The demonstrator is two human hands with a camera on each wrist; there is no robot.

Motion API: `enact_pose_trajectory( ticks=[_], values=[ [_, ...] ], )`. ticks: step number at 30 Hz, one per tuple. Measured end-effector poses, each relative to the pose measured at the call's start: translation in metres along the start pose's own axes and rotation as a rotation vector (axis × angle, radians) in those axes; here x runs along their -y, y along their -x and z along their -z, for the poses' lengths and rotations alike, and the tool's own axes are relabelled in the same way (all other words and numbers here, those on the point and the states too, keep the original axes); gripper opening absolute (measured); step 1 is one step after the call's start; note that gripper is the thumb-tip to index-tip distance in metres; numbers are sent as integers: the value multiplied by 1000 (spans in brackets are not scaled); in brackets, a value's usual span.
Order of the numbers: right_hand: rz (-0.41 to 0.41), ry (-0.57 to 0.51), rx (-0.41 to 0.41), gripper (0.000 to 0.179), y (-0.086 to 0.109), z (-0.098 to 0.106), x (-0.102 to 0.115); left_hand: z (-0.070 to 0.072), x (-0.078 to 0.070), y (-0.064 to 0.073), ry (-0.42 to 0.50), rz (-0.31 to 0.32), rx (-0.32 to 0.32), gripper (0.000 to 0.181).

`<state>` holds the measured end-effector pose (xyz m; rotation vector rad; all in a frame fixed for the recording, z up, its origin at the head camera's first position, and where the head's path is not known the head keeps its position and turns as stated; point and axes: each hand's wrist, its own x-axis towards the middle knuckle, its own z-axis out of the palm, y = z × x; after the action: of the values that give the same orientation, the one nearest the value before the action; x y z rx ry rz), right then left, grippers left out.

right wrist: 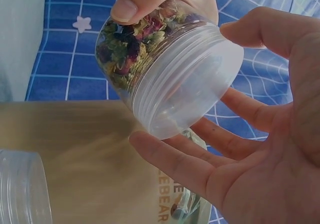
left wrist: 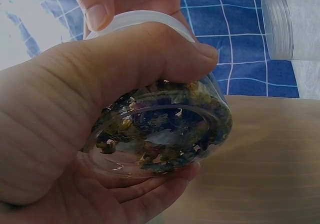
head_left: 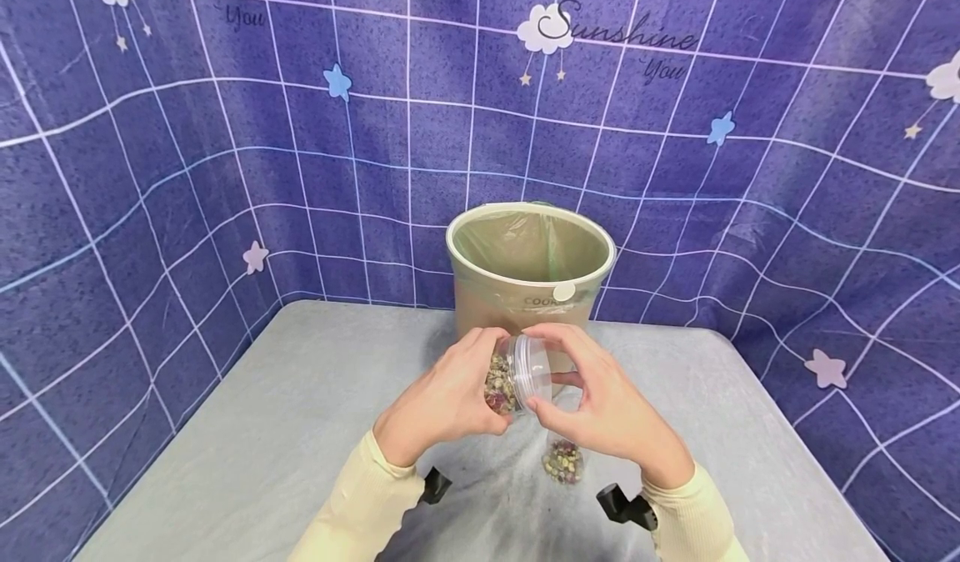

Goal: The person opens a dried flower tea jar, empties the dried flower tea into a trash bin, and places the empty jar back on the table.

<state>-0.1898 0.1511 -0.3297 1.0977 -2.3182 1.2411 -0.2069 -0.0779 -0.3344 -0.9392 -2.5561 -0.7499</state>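
We've got the jar [head_left: 499, 385] tipped sideways in front of the bin [head_left: 483, 299], left hand [head_left: 452, 391] gripping its body, right hand [head_left: 611, 408] holding the lid [head_left: 536, 368], probably so each end gets a solid grip.

In the head view, the table [head_left: 247, 437] is lit brightly and evenly, with soft shadows cast on its near side and beside the bin [head_left: 480, 303] at its back edge. Grid lines on the curtain [head_left: 390, 137] are bowed. The wrist views are dimmer, their upper outer corners washed by glare.
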Motion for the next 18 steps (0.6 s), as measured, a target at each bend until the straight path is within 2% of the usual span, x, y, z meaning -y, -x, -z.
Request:
enact_pose_trajectory(
  ticks=[18],
  values=[
    [18, 18, -4, 76, 1, 0, 0, 2, -2, 0, 6, 37, 16, 89]
  ],
)
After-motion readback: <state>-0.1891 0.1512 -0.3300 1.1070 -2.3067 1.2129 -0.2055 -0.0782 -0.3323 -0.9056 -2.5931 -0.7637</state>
